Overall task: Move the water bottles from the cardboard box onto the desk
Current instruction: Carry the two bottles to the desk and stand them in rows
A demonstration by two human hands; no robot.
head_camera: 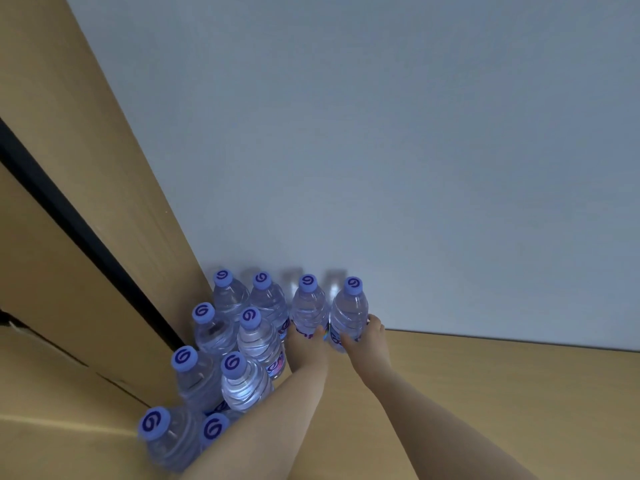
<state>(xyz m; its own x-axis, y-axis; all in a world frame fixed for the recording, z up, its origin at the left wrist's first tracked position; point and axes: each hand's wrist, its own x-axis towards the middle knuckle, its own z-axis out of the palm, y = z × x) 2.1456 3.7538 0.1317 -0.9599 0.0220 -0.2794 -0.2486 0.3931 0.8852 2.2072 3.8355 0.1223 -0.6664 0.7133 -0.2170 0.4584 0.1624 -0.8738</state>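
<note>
Head view, the only one. Ten water bottles stand upright on a wooden desk [485, 393], packed into the corner where a pale grey-blue wall [381, 133] meets a tall wooden panel [86, 150] on the left.

Left hand [308, 344]: fingers curled round the lower part of the third bottle in the back row [309, 306], holding it just beside its neighbours. Bottle upright, base on or close to the desk; cannot tell which.

Right hand [363, 336]: fingers wrapped round the lower part of the end bottle [349, 310] at the right of the back row. Also upright. The two held bottles sit side by side, nearly touching.

The other eight bottles [242, 358] form two columns running from the wall toward the camera, against the wooden panel. The nearest two are partly hidden behind the left forearm.

Caps: all light purple-blue, each printed with a dark purple spiral mark, seen on the cap [352, 285] of the end bottle. No word on the caps.

Labels: bands low on the bodies with dark and pink lettering, mostly covered by fingers or other bottles; writing too blurred to read, brand unknown.

The cardboard box cannot be picked out with certainty.
</note>
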